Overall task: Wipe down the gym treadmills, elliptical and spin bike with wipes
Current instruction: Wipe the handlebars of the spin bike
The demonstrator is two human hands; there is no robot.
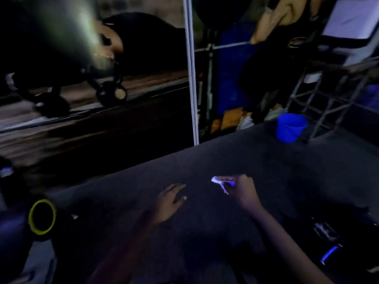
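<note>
Your left hand is flat with the fingers straight and a bit spread, holding nothing. It looks like it's resting on the dark grey surface. Your right hand is just to the right of it, not touching it. Its fingers are curled in, pinching a small crumpled white wipe that pokes out to the left. It's too dark to tell if the wipe touches the surface. Far right, a blue cup stands upright near the far edge, beside a metal frame. Near left there's a yellow ring, and a white pole runs up the middle.
</note>
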